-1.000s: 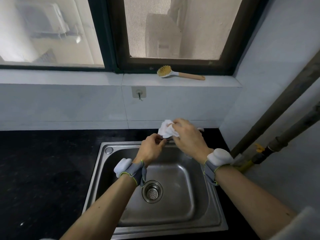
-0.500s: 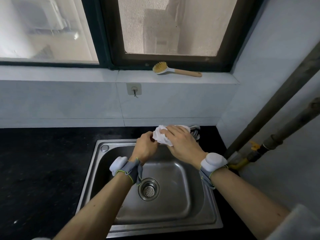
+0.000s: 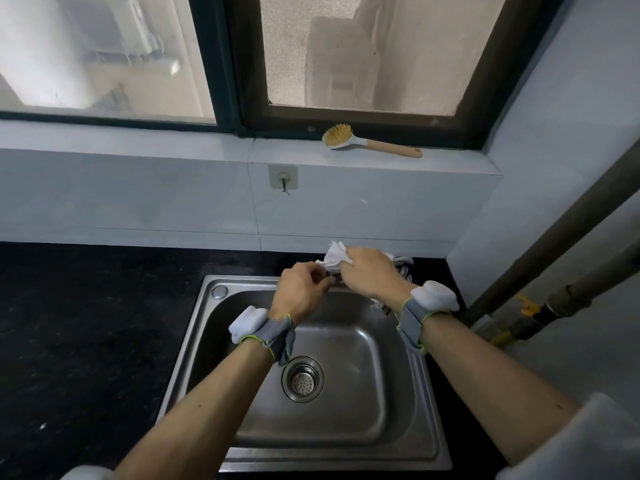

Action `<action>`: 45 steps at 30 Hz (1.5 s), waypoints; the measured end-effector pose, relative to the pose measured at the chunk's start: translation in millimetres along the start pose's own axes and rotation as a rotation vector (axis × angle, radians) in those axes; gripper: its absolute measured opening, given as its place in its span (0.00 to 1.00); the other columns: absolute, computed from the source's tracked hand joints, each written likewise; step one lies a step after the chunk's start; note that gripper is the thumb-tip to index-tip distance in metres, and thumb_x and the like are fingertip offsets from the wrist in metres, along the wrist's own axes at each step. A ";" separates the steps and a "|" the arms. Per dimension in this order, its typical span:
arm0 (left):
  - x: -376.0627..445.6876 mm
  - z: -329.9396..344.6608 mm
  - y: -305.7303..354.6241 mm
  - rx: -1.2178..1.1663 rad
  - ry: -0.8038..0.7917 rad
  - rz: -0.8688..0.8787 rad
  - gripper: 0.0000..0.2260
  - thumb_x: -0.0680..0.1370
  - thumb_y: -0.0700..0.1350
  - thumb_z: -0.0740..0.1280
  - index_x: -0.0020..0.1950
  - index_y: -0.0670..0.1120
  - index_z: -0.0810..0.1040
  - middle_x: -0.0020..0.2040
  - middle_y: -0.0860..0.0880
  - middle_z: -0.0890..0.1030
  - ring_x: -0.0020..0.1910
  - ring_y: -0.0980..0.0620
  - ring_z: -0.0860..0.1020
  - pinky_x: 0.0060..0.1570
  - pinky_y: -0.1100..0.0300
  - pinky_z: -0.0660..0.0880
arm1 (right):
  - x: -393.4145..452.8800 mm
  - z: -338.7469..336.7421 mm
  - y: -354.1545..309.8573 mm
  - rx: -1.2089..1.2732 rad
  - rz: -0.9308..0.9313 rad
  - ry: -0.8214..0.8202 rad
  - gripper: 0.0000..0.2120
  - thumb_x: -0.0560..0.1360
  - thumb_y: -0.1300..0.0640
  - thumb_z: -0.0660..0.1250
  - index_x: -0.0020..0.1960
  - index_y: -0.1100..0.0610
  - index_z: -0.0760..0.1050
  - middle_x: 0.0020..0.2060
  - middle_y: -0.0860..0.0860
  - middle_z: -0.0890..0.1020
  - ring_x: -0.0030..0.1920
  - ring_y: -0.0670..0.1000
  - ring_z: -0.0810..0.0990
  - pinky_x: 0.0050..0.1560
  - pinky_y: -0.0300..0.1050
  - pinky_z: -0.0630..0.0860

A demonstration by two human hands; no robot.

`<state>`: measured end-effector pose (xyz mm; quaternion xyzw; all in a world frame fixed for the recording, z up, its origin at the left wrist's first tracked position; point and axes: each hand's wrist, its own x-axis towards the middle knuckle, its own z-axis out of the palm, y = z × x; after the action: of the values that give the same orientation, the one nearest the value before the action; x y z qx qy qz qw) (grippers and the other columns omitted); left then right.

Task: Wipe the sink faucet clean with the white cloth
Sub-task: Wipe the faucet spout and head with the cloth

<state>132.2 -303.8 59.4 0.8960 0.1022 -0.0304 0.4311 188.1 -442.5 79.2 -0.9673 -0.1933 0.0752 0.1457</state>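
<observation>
My right hand (image 3: 370,273) is closed on a crumpled white cloth (image 3: 334,255) and presses it onto the faucet at the back rim of the steel sink (image 3: 429,407). Most of the faucet is hidden under both hands; only a bit of chrome (image 3: 403,266) shows to the right of my right hand. My left hand (image 3: 301,289) grips the faucet spout just left of the cloth, fingers curled around it. Both wrists wear grey bands with white pads.
The sink's drain strainer (image 3: 302,378) lies in the basin below my hands. A black countertop (image 3: 86,334) runs to the left. A wooden-handled dish brush (image 3: 367,142) lies on the window sill. A wall hook (image 3: 283,178) is on the tiles. Pipes (image 3: 554,244) run along the right wall.
The view has shifted slightly. My right hand with the cloth has moved a little up and to the right along the faucet. My left hand stays on the spout.
</observation>
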 end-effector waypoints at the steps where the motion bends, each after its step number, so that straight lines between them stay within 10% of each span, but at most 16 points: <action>1: 0.7 0.1 -0.3 0.011 0.005 0.006 0.11 0.77 0.50 0.71 0.53 0.44 0.83 0.50 0.46 0.86 0.49 0.48 0.83 0.52 0.54 0.79 | 1.0 -0.8 -2.7 0.019 0.010 -0.019 0.08 0.76 0.54 0.55 0.47 0.52 0.72 0.55 0.60 0.81 0.55 0.64 0.77 0.49 0.50 0.70; 13: 3.8 -0.6 -0.5 0.008 0.002 -0.034 0.13 0.76 0.52 0.71 0.52 0.43 0.83 0.49 0.44 0.86 0.50 0.46 0.82 0.51 0.56 0.77 | -14.4 14.1 2.3 0.068 -0.135 0.087 0.21 0.72 0.51 0.53 0.54 0.63 0.74 0.53 0.61 0.80 0.54 0.61 0.75 0.57 0.49 0.66; 20: 2.1 -2.2 0.2 -0.005 0.013 -0.046 0.14 0.75 0.51 0.71 0.56 0.45 0.83 0.52 0.46 0.86 0.53 0.49 0.82 0.54 0.58 0.77 | -10.1 12.0 18.2 0.057 -0.146 0.088 0.04 0.75 0.53 0.56 0.43 0.53 0.64 0.47 0.58 0.80 0.50 0.60 0.76 0.49 0.46 0.64; 45: -0.3 -0.6 0.8 0.076 0.017 -0.018 0.11 0.73 0.54 0.72 0.51 0.50 0.85 0.48 0.47 0.87 0.50 0.46 0.83 0.53 0.49 0.80 | -6.5 16.1 9.6 0.116 0.051 0.132 0.23 0.71 0.48 0.48 0.51 0.61 0.75 0.51 0.61 0.81 0.53 0.62 0.76 0.54 0.49 0.66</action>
<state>132.1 -303.8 60.5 0.9109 0.1127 -0.0306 0.3958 182.3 -449.5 61.6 -0.9647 -0.1537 0.0263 0.2121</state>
